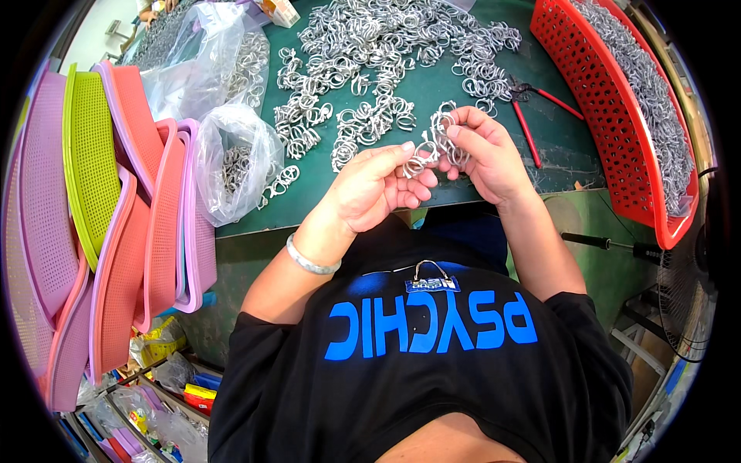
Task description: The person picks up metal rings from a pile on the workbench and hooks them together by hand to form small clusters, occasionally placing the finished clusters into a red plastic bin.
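Observation:
Both of my hands are raised over the near edge of a green table [567, 162], close together. My left hand [363, 189] pinches a few small grey metal rings [417, 162] between thumb and fingers. My right hand [492, 158] grips another cluster of the metal rings [443, 123], which hangs down by its fingertips. The two clusters meet between the hands, and I cannot tell whether they are linked. Beyond them spreads a large heap of similar rings [370, 38], with smaller groups trailing toward me. Red-handled pliers [526, 131] lie spread to the right of my right hand.
A red perforated basket [596, 108] full of grey rings stands at the right. To the left are an opened clear bag [258, 143] with rings inside, a larger plastic bag [189, 77], and stacked purple, pink and green baskets [91, 154]. A black fan [685, 285] stands at far right.

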`<state>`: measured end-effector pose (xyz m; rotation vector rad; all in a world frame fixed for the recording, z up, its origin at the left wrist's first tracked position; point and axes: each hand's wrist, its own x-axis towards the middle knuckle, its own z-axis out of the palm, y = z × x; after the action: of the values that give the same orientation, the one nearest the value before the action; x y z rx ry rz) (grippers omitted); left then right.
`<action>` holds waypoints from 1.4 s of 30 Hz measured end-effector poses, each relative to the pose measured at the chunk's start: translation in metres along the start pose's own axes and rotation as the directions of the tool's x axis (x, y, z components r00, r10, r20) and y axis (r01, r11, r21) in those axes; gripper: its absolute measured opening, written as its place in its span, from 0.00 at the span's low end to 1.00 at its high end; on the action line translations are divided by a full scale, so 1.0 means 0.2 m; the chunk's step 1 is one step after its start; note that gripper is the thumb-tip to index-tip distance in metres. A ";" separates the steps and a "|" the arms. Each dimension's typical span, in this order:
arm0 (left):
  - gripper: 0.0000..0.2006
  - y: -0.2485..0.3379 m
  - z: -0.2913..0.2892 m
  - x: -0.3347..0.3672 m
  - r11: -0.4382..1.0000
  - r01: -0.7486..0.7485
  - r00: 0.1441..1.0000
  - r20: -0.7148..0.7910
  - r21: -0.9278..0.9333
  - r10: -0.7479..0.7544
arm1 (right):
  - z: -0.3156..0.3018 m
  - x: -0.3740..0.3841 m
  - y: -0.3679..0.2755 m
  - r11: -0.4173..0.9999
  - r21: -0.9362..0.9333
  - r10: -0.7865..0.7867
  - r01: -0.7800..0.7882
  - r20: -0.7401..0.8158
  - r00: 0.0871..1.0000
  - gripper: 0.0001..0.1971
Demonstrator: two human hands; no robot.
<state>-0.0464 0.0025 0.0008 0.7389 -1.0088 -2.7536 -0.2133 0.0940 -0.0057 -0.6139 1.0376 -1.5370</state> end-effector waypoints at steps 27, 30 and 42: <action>0.25 -0.07 0.00 0.04 0.219 -0.577 0.522 0.149 0.787 0.840 | 0.00 -0.01 0.00 0.990 -0.137 -0.039 0.041 0.018 0.999 0.03; 0.25 -0.07 0.00 0.04 0.219 -0.600 0.515 0.162 0.770 0.841 | 0.01 -0.01 0.00 0.990 -0.136 -0.042 0.044 0.018 0.999 0.03; 0.26 -0.08 0.00 0.03 0.433 -0.618 0.639 0.098 0.656 0.763 | 0.02 -0.02 -0.04 0.976 -0.163 -0.138 0.142 0.036 0.990 0.04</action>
<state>-0.0517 0.0127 -0.0114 0.4735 -1.7421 -1.5364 -0.2134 0.0963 0.0030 -0.8348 1.1305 -1.5707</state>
